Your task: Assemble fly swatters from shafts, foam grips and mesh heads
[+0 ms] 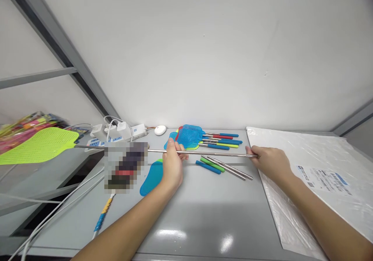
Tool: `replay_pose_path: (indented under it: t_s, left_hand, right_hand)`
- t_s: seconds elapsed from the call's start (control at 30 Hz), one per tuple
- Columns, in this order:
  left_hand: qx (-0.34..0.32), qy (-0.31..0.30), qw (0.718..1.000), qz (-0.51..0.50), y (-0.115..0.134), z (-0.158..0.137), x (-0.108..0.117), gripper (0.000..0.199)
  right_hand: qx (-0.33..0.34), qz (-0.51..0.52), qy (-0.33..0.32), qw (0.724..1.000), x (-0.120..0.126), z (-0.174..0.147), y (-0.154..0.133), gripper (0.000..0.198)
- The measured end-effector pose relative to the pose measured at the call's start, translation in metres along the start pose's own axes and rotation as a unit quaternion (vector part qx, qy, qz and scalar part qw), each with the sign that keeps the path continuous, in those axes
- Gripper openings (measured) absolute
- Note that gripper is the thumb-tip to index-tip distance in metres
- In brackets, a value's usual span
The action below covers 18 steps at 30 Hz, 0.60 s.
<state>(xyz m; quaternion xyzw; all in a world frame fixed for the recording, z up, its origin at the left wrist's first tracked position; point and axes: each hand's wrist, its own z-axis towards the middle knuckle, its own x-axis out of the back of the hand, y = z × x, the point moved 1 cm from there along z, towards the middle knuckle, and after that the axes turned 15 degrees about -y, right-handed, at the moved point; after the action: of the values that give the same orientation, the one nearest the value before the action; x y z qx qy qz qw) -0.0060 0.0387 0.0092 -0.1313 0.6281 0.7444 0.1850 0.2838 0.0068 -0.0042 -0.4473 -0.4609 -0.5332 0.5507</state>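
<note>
Holding the lime-green plastic fly swatter (37, 146) level by its extended steel rod, my left hand (172, 167) clamps mid-shaft, my right hand (269, 160) pinches the end (hands well apart), above the grey table (204, 210).

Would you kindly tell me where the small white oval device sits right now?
In the head view, the white oval device lies at the table's back edge by the wall, between the power strip and the blue swatter pile.

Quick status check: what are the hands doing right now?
Left hand shut mid-rod, right hand shut on rod's end. Green fly swatter extended, held level over table. Spare swatters behind, clear.
</note>
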Motion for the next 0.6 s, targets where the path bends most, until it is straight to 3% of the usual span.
replay_pose_path:
  t_s: [0.17,0.3,0.43,0.6]
  left_hand:
    - [0.028,-0.058,0.998,0.021,-0.013,-0.015,-0.012,0.053]
    - [0.048,-0.062,0.997,0.015,-0.018,-0.021,-0.016,0.054]
    - [0.068,-0.087,0.994,0.01,-0.017,-0.018,-0.017,0.054]
    - [0.076,-0.146,0.985,0.048,-0.012,-0.007,-0.009,0.055]
  right_hand:
    - [0.065,0.012,-0.002,0.998,0.002,-0.009,-0.045,0.051]
    - [0.069,0.011,0.005,0.998,0.008,-0.016,-0.061,0.05]
    - [0.066,0.014,0.005,0.998,0.01,-0.016,-0.058,0.05]
    - [0.06,0.024,-0.006,0.998,0.004,-0.008,-0.033,0.046]
